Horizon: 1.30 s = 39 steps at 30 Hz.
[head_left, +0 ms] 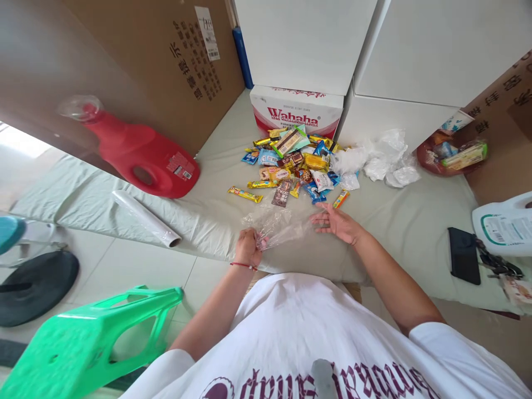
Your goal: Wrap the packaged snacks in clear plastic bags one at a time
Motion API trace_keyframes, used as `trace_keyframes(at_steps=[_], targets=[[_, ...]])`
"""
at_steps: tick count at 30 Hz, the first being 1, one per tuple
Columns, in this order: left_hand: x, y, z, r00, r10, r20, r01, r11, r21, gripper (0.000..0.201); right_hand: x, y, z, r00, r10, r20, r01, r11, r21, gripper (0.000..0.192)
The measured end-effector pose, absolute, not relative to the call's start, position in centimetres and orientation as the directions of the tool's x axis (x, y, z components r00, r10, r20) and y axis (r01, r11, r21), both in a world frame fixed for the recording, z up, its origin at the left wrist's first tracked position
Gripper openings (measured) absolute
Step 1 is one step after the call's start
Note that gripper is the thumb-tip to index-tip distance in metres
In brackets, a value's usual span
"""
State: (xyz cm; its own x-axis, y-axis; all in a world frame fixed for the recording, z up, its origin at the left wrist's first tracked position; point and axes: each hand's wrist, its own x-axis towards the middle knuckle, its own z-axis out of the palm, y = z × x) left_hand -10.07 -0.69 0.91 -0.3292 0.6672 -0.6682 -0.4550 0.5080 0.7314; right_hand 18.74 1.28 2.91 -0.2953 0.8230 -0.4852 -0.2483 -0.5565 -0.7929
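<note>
While my left hand [248, 247] pinches one edge of the clear plastic bag [279, 224], my right hand [336, 221] lies open, fingers on its far edge. Bag is spread on the grey-sheeted mattress [216, 166], just below the snack pile [293, 163]. Wahaha box [296, 112] behind, red detergent jug [139, 152] left, tiled floor [124, 266].
</note>
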Motion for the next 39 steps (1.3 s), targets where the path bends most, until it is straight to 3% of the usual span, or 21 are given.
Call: trace_keyframes(at_steps=[3, 7, 9, 13, 15, 16, 18, 20, 21, 23, 24, 26, 28, 30, 33, 34, 36, 37, 39], targets=[[-9.6, -1.8, 0.5, -0.418, 0.661, -0.623, -0.461, 0.437, 0.773, 0.02, 17.4, 0.1, 1.6, -0.314, 0.805, -0.504, -0.243, -0.581, -0.777, 0.058], [-10.6, -2.8, 0.2, -0.493, 0.695, -0.523, -0.408, 0.346, 0.845, 0.024, 18.6, 0.0, 0.9, -0.213, 0.801, -0.56, -0.308, -0.599, -0.74, 0.033], [-11.5, -3.2, -0.2, -0.504, 0.713, -0.487, -0.368, 0.333, 0.868, 0.031, 19.7, 0.7, 1.1, -0.227, 0.784, -0.577, -0.296, -0.62, -0.726, 0.03], [-13.8, -4.6, -0.8, -0.432, 0.719, -0.545, -0.305, 0.452, 0.838, 0.033, 21.1, 2.8, 1.8, -0.256, 0.784, -0.566, -0.107, -0.605, -0.789, 0.037], [-15.1, -5.7, -0.3, -0.491, 0.717, -0.495, -0.185, 0.469, 0.864, 0.029, 21.3, 4.0, 2.2, -0.302, 0.781, -0.547, 0.06, -0.557, -0.829, 0.039], [-15.8, -6.3, 0.2, -0.57, 0.725, -0.387, -0.066, 0.429, 0.901, 0.028, 21.4, 4.7, 2.4, -0.344, 0.769, -0.539, 0.148, -0.523, -0.839, 0.039], [-16.9, -6.9, 1.7, -0.664, 0.747, -0.01, 0.282, 0.262, 0.923, 0.025, 21.7, 6.3, 2.8, -0.439, 0.729, -0.525, 0.291, -0.437, -0.851, 0.036], [-17.0, -6.5, 3.3, -0.478, 0.819, 0.318, 0.578, 0.021, 0.815, 0.02, 22.1, 8.1, 3.3, -0.489, 0.729, -0.479, 0.364, -0.328, -0.872, 0.035], [-16.5, -5.8, 3.9, -0.285, 0.881, 0.378, 0.649, -0.112, 0.752, 0.019, 22.4, 9.1, 3.7, -0.503, 0.737, -0.451, 0.395, -0.268, -0.879, 0.034], [-14.7, -3.5, 4.4, 0.188, 0.935, 0.302, 0.643, -0.349, 0.682, 0.026, 22.8, 10.7, 4.6, -0.529, 0.737, -0.421, 0.502, -0.128, -0.855, 0.033], [-13.5, -2.2, 4.2, 0.379, 0.896, 0.229, 0.62, -0.43, 0.656, 0.03, 22.8, 11.2, 5.2, -0.525, 0.742, -0.417, 0.582, -0.045, -0.812, 0.033], [-10.8, 0.2, 3.0, 0.557, 0.82, 0.136, 0.62, -0.519, 0.589, 0.036, 22.4, 11.2, 6.4, -0.441, 0.829, -0.343, 0.746, 0.127, -0.654, 0.03], [-8.5, 1.5, 1.2, 0.594, 0.801, 0.077, 0.675, -0.548, 0.493, 0.037, 21.1, 9.5, 7.4, -0.34, 0.934, -0.108, 0.844, 0.252, -0.474, 0.031], [-7.1, 1.6, -0.4, 0.547, 0.835, 0.064, 0.751, -0.524, 0.402, 0.041, 19.2, 6.7, 7.5, -0.374, 0.924, 0.078, 0.856, 0.376, -0.356, 0.046], [-6.6, 0.4, -1.8, 0.486, 0.871, 0.068, 0.815, -0.481, 0.324, 0.047, 16.4, 2.0, 6.0, -0.593, 0.803, -0.051, 0.777, 0.556, -0.295, 0.073], [-6.8, 0.1, -1.9, 0.475, 0.878, 0.066, 0.825, -0.47, 0.313, 0.049, 15.9, 0.7, 5.3, -0.63, 0.768, -0.116, 0.758, 0.576, -0.305, 0.069], [-7.4, -0.1, -1.7, 0.448, 0.892, 0.055, 0.845, -0.443, 0.299, 0.052, 16.2, -1.2, 3.9, -0.655, 0.736, -0.171, 0.736, 0.569, -0.366, 0.043], [-7.7, -0.1, -1.6, 0.435, 0.899, 0.046, 0.854, -0.429, 0.294, 0.052, 17.1, -1.8, 3.4, -0.655, 0.74, -0.15, 0.721, 0.554, -0.417, 0.029], [-8.3, 0.3, -1.3, 0.418, 0.908, 0.029, 0.867, -0.408, 0.288, 0.053, 20.0, -2.9, 2.7, -0.64, 0.766, -0.059, 0.669, 0.519, -0.532, 0.021]])
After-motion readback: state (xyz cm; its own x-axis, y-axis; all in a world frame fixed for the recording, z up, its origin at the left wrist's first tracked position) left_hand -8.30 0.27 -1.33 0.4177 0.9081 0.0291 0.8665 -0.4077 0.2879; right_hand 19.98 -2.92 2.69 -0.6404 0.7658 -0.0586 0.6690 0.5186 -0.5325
